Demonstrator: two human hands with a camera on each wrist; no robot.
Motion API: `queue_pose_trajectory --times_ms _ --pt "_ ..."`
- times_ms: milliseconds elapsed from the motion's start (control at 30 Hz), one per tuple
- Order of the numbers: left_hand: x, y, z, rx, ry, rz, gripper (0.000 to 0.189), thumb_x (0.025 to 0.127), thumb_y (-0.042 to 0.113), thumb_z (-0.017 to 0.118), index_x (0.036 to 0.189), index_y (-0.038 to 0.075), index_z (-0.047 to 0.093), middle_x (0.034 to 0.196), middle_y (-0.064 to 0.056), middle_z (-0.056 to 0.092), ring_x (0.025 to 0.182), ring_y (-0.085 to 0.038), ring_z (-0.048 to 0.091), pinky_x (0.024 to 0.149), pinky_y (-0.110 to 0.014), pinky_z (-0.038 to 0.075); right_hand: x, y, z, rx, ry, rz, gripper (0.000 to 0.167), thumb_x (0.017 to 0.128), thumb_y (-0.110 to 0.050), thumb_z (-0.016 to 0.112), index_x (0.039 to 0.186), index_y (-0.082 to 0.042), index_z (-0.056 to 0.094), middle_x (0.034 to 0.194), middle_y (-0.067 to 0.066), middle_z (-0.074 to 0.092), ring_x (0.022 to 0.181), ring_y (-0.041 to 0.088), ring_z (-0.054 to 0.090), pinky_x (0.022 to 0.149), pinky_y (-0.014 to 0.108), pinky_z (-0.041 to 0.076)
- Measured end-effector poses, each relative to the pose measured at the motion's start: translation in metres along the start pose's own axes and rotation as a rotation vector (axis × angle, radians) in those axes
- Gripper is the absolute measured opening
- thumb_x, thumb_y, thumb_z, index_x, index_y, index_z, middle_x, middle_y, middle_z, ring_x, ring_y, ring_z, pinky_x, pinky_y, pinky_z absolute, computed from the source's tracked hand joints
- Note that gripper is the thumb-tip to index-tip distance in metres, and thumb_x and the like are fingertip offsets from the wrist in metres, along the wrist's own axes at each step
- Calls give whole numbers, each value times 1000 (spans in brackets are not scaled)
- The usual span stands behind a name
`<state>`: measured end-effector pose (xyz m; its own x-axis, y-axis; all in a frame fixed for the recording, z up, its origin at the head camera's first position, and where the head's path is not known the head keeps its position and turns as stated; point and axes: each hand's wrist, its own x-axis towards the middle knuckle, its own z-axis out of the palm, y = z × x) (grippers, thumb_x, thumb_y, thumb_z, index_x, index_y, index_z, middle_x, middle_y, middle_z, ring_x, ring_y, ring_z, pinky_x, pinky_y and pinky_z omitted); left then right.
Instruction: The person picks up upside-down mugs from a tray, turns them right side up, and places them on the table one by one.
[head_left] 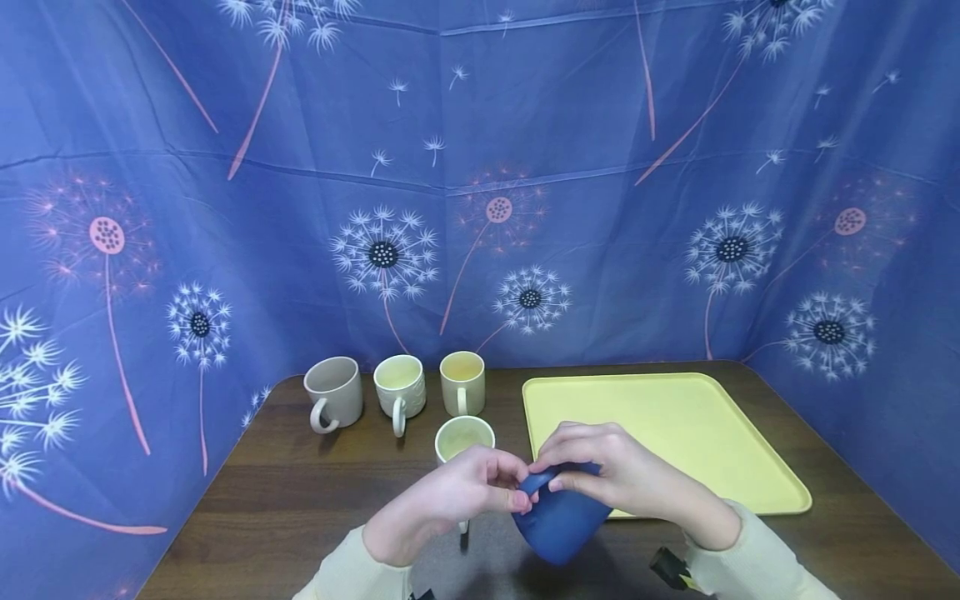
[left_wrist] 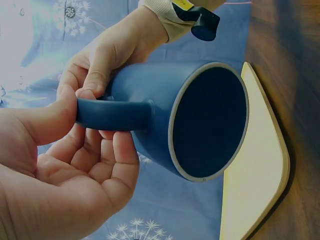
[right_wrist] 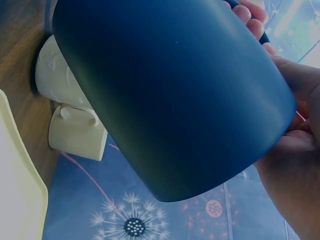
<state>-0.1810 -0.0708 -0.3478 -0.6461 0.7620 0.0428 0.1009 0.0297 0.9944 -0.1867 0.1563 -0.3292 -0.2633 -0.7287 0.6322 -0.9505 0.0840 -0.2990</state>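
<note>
Both hands hold a blue mug [head_left: 561, 527] above the table's front part, tilted with its pale-ringed round end [left_wrist: 210, 120] turned down and away from the hands. My left hand [head_left: 471, 485] pinches the mug's handle [left_wrist: 117, 115] between thumb and fingers. At the mug's opposite end, my right hand [head_left: 626, 468] grips the rim with thumb and fingers. In the right wrist view the mug's smooth side [right_wrist: 175, 100] fills most of the picture and hides part of the fingers. Just behind the left hand stands a pale mug [head_left: 465, 429], partly covered by that hand.
Along the back left of the wooden table [head_left: 300, 492] stand a grey mug [head_left: 337, 396], a white embossed mug [head_left: 401, 392] and a cream mug [head_left: 462, 392]. A yellow tray [head_left: 735, 450] lies on the right. A blue dandelion-patterned cloth [head_left: 600, 233] hangs behind and beside the table.
</note>
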Motion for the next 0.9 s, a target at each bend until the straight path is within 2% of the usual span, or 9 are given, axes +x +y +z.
queue_pose_trajectory --times_ms 267,500,567,733,900 --pt "-5 2 2 76 43 31 15 87 -5 59 95 -17 58 86 -25 62 78 -5 57 75 -19 49 4 -4 0 -68 -13 23 29 79 -8 74 107 -14 66 100 -4 66 91 6 61 81 16 49" --pt "-11 1 0 116 71 88 13 87 -4 57 92 -15 59 84 -28 59 76 -5 56 74 -20 48 5 -7 -2 -76 57 17 39 74 -3 77 110 -13 65 101 -1 66 92 10 61 83 17 47" --pt "-14 2 -1 121 91 83 14 87 -2 58 94 -14 60 84 -25 60 77 -6 56 75 -20 48 5 -9 -4 -85 83 27 40 73 -2 77 110 -12 65 102 -1 66 94 11 61 84 17 47" --pt "-18 3 -4 102 151 41 15 88 2 61 95 -11 62 82 -7 60 79 -11 55 77 -25 47 3 -10 -9 -125 156 71 39 72 -1 78 109 -10 66 102 0 67 95 12 62 86 16 47" --pt "-23 3 -8 107 207 40 14 87 1 61 94 -11 61 83 -2 57 81 -14 55 78 -27 47 -2 -9 -15 -178 197 128 33 76 -6 77 107 -12 68 99 -1 67 92 11 62 85 15 47"
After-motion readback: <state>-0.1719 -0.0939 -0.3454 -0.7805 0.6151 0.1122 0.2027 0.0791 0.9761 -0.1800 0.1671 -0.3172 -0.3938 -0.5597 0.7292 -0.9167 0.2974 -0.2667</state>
